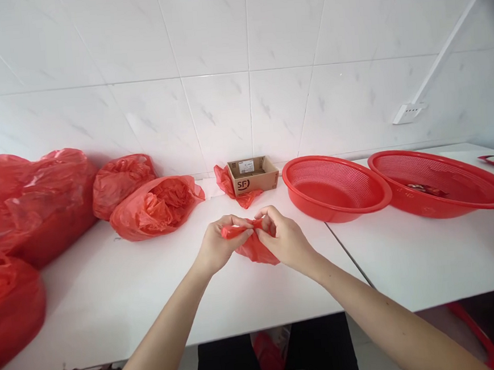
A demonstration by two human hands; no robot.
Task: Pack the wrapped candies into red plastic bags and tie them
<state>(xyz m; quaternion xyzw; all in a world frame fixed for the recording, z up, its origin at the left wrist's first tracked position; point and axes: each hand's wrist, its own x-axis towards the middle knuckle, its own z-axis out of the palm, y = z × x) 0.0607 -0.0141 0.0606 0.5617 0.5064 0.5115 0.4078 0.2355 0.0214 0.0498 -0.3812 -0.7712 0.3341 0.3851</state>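
Observation:
Above the white table, my left hand (222, 241) and my right hand (283, 234) meet at a small red plastic bag (258, 249). Both hands pinch its gathered top between thumb and fingers. A twisted end of the bag sticks out to the left across my left fingers. The bag's lower part hangs between the hands, close to the tabletop. What the bag contains, if anything, cannot be made out. Just behind the hands stands an open cardboard box (256, 183), with a loose red plastic bag (243, 199) crumpled under and beside it.
Red baskets, one nearer (339, 215) and one farther right (437, 209), stand on the right; the farther holds small dark items. Stuffed red bags (155, 209) crowd the left side. A tiled wall (219, 113) closes the back. The table's front edge is near my legs.

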